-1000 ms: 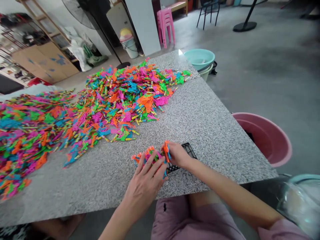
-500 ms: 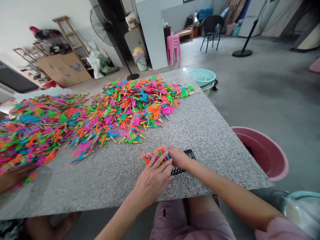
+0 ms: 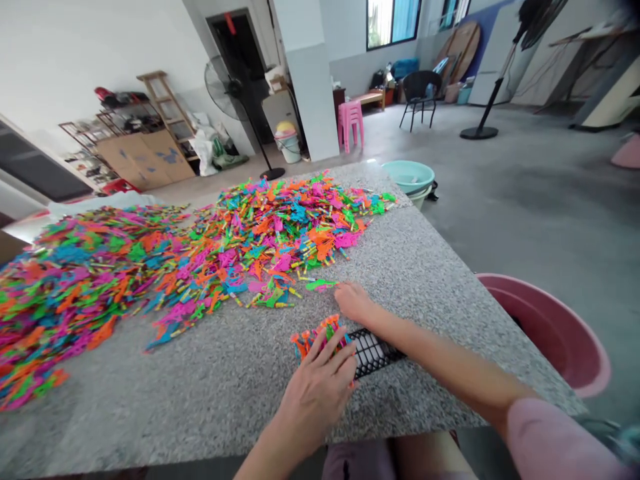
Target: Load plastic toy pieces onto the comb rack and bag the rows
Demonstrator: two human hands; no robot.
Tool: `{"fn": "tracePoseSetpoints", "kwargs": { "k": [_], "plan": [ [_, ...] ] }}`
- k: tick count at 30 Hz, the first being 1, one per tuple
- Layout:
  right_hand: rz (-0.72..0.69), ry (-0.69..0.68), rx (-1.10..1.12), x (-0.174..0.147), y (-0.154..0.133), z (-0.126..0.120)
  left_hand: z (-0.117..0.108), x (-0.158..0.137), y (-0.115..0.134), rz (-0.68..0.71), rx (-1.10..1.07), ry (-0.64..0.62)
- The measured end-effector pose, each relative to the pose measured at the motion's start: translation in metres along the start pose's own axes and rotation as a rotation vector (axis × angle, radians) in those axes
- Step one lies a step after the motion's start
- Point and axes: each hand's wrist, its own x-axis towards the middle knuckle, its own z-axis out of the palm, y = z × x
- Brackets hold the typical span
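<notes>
A black grid-like rack [image 3: 373, 353] lies on the granite table, its left part filled with a row of upright coloured plastic pieces [image 3: 320, 331]. Over that row rests my left hand [image 3: 317, 383], fingers stretched out and slightly apart, pressing lightly on the pieces. My right hand [image 3: 355, 301] is beyond the rack, at the near edge of the big pile. Its fingers are pinched on the end of a green plastic piece [image 3: 319, 285]. Some fingertips of that hand are hidden from view.
A large pile of orange, pink, green and blue plastic pieces [image 3: 265, 227] spreads over the left and back of the granite table [image 3: 415, 267]. Off the right edge stands a pink tub [image 3: 595, 360]; a turquoise basin [image 3: 413, 172] is behind the far corner.
My right hand has left the rack and reached forward to the pile's edge, onto a green piece. My left hand stays on the row. A co-worker's hand at left has gone from view.
</notes>
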Motion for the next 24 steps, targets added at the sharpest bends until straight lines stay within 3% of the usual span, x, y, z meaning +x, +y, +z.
{"fn": "tracePoseSetpoints", "kwargs": {
  "k": [3,6,10,13,16,20,22,24],
  "plan": [
    [-0.063,-0.015,0.014,-0.001,0.000,-0.013,-0.002,0.001,-0.001,0.011,-0.010,-0.015],
    [-0.096,0.031,0.090,0.032,-0.007,-0.031,-0.002,0.002,0.000,0.015,0.009,-0.022],
    [0.029,-0.045,0.252,0.085,-0.034,-0.039,-0.001,0.002,0.002,0.008,0.026,-0.020],
    [0.064,-0.073,0.295,0.095,-0.037,-0.040,-0.005,0.003,0.005,-0.022,0.011,-0.049],
    [0.095,-0.002,0.348,0.065,-0.003,-0.040,-0.008,0.005,0.007,-0.031,-0.002,-0.056],
    [0.210,0.235,0.667,-0.025,0.065,-0.025,-0.008,0.007,0.006,-0.009,-0.026,-0.021],
    [0.313,0.197,0.660,-0.067,0.087,-0.013,-0.007,0.009,0.005,-0.001,-0.026,-0.018],
    [0.292,0.136,0.505,-0.094,0.094,-0.007,-0.008,0.010,0.004,0.014,-0.018,-0.023]
  ]
}}
